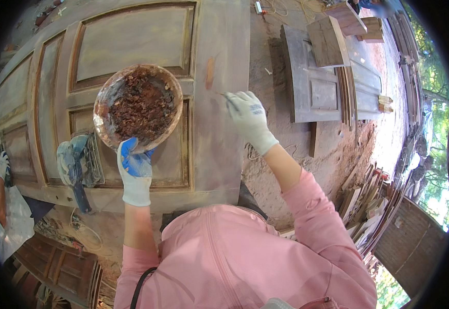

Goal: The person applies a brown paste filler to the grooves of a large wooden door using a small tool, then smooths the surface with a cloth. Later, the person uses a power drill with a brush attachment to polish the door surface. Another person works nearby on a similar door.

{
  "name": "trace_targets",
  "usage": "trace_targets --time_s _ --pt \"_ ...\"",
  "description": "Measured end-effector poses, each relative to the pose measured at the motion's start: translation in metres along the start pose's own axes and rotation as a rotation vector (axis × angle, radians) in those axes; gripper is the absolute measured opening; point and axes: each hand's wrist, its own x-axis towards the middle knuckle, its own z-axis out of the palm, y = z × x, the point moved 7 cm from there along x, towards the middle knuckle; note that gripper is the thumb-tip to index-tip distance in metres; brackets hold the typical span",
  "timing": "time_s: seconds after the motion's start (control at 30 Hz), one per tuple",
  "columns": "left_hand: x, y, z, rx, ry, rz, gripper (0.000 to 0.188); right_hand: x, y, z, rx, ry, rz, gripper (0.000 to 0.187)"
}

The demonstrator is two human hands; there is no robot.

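My left hand [136, 172], in a white and blue glove, grips the near rim of a round bowl [171, 98]. Dark reddish-brown, crumbly material [137, 105] lies inside it. The bowl is held over a large panelled wooden door [222, 149] lying flat. To the right, my gloved right hand [248, 117] is closed above the door's right edge; a thin tool [223, 94] pokes out past its fingers, its kind mostly hidden. Just beyond that tip, an orange-brown patch [210, 73] marks the door's surface.
A blue-grey power sander [75, 164] rests on the door, left of my left hand. At far left, another person's gloved hand [3, 166] holds a tool on the door. More doors [320, 95] and boards [330, 41] lie on the right; scrap wood [363, 206] is piled nearer.
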Motion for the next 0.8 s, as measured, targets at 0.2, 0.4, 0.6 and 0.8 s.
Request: trace_targets --time_s 0.2,0.4,0.6,0.8 --pt "0.006 -0.002 -0.044 0.167 -0.111 0.046 0.018 -0.07 0.077 -0.01 0.656 0.103 0.551 0.029" --pt "-0.003 0.012 -0.046 0.235 -0.192 0.098 0.017 -0.1 0.065 -0.023 1.186 0.027 0.995 0.03" --pt "0.001 0.026 -0.051 0.346 -0.136 -0.011 0.014 -0.1 0.037 -0.033 1.33 0.117 1.064 0.032" --pt "0.007 0.031 -0.058 0.388 -0.009 -0.232 0.014 -0.085 0.029 -0.02 1.341 0.048 1.088 0.031"
